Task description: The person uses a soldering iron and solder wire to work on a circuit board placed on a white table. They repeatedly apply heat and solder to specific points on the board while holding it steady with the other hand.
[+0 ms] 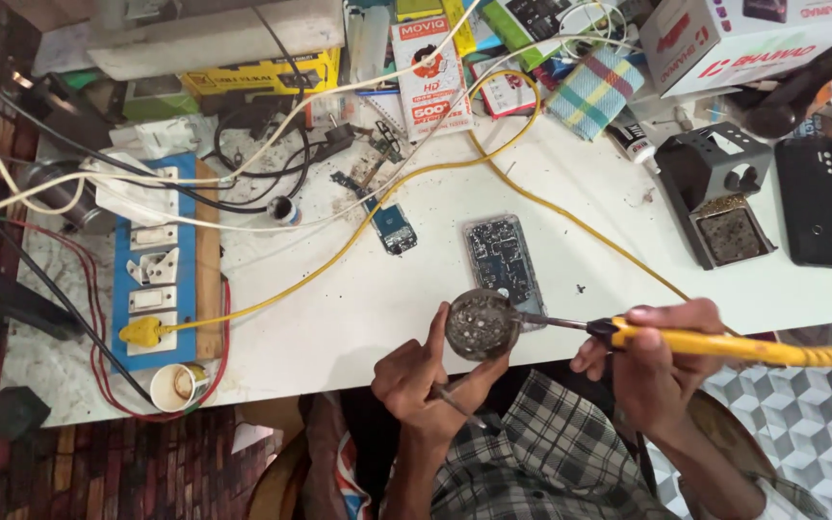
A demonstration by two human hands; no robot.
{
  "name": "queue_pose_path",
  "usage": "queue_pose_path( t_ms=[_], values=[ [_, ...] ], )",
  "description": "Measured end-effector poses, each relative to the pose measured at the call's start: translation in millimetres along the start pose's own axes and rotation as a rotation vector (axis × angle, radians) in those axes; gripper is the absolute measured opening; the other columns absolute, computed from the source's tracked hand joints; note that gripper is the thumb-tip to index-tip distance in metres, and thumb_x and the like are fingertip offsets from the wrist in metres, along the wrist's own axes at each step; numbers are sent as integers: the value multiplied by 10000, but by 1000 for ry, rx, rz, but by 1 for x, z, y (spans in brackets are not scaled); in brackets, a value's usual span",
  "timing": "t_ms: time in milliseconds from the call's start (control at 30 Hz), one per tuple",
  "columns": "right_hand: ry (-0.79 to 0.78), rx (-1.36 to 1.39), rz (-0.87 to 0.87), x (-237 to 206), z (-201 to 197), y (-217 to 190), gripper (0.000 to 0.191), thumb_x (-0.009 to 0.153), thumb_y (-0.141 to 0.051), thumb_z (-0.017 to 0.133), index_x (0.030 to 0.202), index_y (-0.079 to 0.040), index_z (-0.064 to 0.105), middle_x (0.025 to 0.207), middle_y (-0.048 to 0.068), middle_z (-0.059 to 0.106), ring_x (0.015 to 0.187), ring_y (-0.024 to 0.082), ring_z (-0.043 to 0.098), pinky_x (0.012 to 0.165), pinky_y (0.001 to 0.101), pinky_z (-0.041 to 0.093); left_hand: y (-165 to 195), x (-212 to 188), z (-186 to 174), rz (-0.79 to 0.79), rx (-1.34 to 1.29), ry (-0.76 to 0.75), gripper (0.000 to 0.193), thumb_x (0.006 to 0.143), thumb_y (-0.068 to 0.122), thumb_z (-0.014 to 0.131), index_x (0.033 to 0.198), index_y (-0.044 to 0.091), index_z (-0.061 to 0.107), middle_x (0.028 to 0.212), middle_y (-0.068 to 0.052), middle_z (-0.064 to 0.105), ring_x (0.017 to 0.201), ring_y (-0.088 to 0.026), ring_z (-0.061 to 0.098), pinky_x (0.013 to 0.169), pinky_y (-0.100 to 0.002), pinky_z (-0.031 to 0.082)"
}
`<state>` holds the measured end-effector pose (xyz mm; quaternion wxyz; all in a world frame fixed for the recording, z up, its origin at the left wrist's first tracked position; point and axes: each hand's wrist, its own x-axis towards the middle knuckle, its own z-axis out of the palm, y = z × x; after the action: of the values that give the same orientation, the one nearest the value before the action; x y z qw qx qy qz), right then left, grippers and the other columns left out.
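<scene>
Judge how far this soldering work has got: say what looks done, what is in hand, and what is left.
Done: the phone lies opened on the table, its board bare, and the yellow plug sits in the switchboard. In hand: the left hand holds a round tin; the right hand dips the iron tip into it. Left: the tip has not yet touched the board.

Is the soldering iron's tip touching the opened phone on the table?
No, the soldering iron in the right hand points its tip into the round tin that the left hand holds.
</scene>
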<state>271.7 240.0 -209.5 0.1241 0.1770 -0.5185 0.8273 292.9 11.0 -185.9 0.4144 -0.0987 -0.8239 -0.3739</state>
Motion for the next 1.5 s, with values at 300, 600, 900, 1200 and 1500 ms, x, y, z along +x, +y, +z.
queue_pose_path(
  t_ms=[300, 600, 900, 1200, 1500],
  values=[
    [-86, -771, -330, -6, 1, -50, 94, 997, -120, 591, 1045, -59, 538, 747, 122, 673, 589, 181, 716, 555, 290, 610, -4, 6, -13, 98, 5, 23, 602, 798, 222, 946, 1237, -91, 676, 582, -4, 595, 449, -97, 501, 485, -267, 389],
    [59, -205, -59, -10, 18, -49, 128, 1014, -172, 616, 1051, -73, 546, 752, 167, 658, 544, 187, 709, 497, 310, 595, -1, -8, -10, 67, -89, -51, 709, 814, 303, 953, 1371, 12, 624, 556, 65, 579, 441, -50, 478, 471, -255, 362],
    [-200, -691, -358, 8, 12, -72, 158, 1021, -203, 609, 1048, -48, 624, 775, 107, 719, 656, 176, 762, 592, 287, 622, 9, 6, -20, 160, -2, -56, 615, 875, 173, 928, 1371, -14, 617, 570, 45, 568, 462, -64, 461, 498, -262, 344],
    [7, -475, -425, -6, 22, -54, 150, 991, -205, 633, 914, -93, 695, 727, 53, 704, 535, 131, 712, 486, 289, 574, 2, 12, -15, 151, -62, -77, 658, 810, 230, 954, 1332, -12, 634, 537, 52, 540, 434, -71, 433, 482, -276, 318],
    [-114, -871, -412, 3, 5, -64, 155, 998, -209, 603, 938, -71, 637, 715, 45, 696, 604, 151, 705, 562, 308, 600, 2, 9, -20, 174, 16, -155, 678, 807, 206, 958, 1357, -13, 627, 514, 34, 479, 438, -88, 406, 477, -293, 307]
  ],
)
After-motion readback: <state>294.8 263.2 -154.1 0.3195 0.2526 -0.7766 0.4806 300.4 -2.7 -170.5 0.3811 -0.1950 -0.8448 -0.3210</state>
